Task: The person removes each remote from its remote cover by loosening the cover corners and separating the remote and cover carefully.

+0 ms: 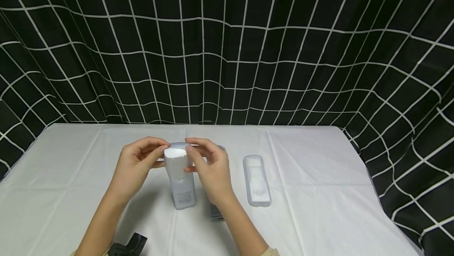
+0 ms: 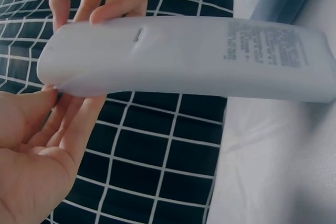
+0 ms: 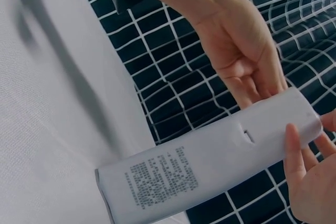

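the white-covered counter [image 1: 312, 224] ends at the back in a straight edge below the black, white-gridded curtain [image 1: 234, 47], and its right edge slants outward toward the viewer. a broad stretch of cloth runs from the left hand [image 1: 131, 165] to the left side, and another from the pale remote [image 1: 257, 181] to the right edge. between the hands and the back edge there is only a narrow strip. the tightest side is the right, where the dark remote [image 1: 216, 212] lies just beside the held remote [image 1: 183, 187], partly hidden by the right hand [image 1: 212, 169] and its forearm; the pale remote lies a little farther right, apart from both.

the held remote stands tilted up between the two hands, with its printed back and small cover notch toward the viewer, in a translucent sleeve [image 2: 184, 80]. its upper end sits within the fingers; its lower end is down near the cloth, and whether it touches i cannot tell. the left fingers pinch the upper left corner, closed down to the sleeve's thickness. the right fingers grip the upper right side, thumb on the back face. a black device [image 1: 128, 245] sits at the left wrist.
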### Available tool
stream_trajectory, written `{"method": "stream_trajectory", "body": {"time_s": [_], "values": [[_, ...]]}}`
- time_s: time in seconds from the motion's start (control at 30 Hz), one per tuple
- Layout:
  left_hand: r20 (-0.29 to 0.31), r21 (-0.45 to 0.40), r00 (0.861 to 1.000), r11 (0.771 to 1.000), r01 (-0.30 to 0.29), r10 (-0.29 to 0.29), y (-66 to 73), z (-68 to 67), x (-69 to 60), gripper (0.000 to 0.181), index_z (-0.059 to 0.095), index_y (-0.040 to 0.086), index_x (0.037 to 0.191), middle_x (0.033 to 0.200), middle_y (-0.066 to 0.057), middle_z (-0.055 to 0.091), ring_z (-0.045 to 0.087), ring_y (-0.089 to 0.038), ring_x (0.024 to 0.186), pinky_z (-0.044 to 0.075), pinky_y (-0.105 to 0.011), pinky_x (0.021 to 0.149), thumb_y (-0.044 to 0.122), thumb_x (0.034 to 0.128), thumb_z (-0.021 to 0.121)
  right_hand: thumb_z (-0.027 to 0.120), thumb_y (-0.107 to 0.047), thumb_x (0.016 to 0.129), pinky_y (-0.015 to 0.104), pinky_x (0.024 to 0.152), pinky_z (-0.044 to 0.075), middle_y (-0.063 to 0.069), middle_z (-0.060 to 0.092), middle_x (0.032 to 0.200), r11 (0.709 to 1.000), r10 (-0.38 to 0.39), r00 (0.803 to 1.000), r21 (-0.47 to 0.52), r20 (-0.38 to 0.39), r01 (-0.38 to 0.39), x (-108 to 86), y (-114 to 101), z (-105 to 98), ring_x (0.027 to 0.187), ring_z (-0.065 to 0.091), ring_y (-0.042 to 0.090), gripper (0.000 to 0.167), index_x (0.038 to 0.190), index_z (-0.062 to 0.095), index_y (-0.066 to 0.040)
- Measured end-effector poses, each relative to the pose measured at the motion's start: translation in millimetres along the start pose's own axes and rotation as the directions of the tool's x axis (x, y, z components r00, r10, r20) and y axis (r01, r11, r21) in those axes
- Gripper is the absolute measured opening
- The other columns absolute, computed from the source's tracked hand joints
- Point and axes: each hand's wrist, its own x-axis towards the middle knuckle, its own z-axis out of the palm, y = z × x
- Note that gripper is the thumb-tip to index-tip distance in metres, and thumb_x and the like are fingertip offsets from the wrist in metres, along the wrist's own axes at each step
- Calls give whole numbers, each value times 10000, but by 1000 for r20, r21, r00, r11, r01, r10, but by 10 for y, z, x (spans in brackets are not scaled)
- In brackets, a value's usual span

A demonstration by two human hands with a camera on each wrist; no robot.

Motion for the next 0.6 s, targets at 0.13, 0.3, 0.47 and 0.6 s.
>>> {"method": "stream_trajectory", "body": {"time_s": [0.13,0.3,0.47,0.6], "values": [[-28,-24,1000,1000,-7,6,-11,23,3,154,725,-131,1107,985,-17,749,730,-83,874,651,-276,775,-24,1005,679,645,-61,1027,293,717,651,247,723,1145,1000,22,1000,12,2,-22,9,3,-10,979,683,153,272,1261,681,74],[-82,-26,997,1000,-5,3,-4,70,0,129,741,-137,1076,956,14,765,728,-67,849,650,-269,758,-69,981,687,646,-58,1024,277,711,647,251,703,1174,999,49,999,23,-2,-49,12,-32,-4,987,672,133,271,1242,687,98],[-119,20,993,1000,-11,13,15,102,-1,113,749,-121,1062,1012,-209,757,719,-54,812,648,-255,741,-74,976,691,647,-56,1024,272,708,646,247,685,1175,998,64,998,18,-5,-63,8,-48,13,985,658,125,247,1201,692,111],[-110,29,994,999,-19,22,13,109,10,105,734,-121,1061,1002,-254,739,719,-51,802,650,-263,731,-82,981,678,649,-69,1028,285,699,650,234,687,1170,999,54,998,8,-17,-54,0,-53,18,965,659,127,243,1178,688,118]]}}
